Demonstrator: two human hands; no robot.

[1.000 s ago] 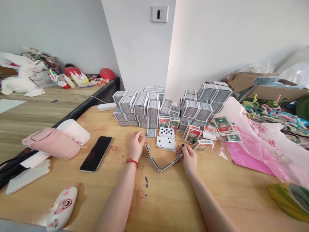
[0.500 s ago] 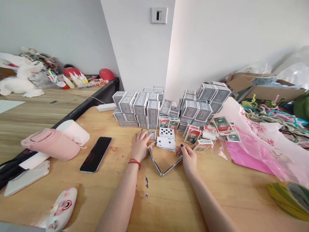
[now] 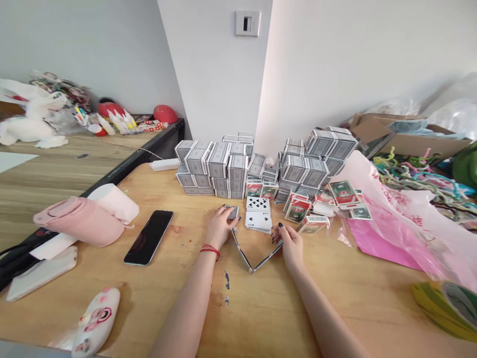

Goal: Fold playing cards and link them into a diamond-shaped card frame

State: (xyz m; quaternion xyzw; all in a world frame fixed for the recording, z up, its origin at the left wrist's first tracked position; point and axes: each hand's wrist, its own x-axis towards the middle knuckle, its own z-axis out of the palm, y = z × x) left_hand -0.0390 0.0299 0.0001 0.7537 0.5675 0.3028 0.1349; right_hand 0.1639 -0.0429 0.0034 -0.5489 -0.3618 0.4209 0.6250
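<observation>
My left hand (image 3: 219, 226) has its fingers and thumb closed around a face-down playing card (image 3: 234, 213) with a grey patterned back, resting on the table; whether it is one card or several I cannot tell. Just below that hand stands a V-shaped strip of playing cards (image 3: 242, 256) on edge, its point towards me. My right hand (image 3: 291, 243) has curled fingers at the strip's right end, pinching it. Between my hands lie face-up cards, a two of spades (image 3: 258, 220) and an eight of spades (image 3: 258, 204) above it.
Behind the cards stand stacked grey card blocks on the left (image 3: 218, 161) and right (image 3: 309, 169). Card boxes (image 3: 298, 209) lie before the right stack. A phone (image 3: 149, 237) and pink roll (image 3: 80, 221) sit left; pink plastic (image 3: 402, 214) and yellow tape (image 3: 434, 303) right.
My left hand's spread fingers have drawn together over the face-down card. The two of spades now lies straighter below the eight. My right hand and the V-shaped strip have hardly moved.
</observation>
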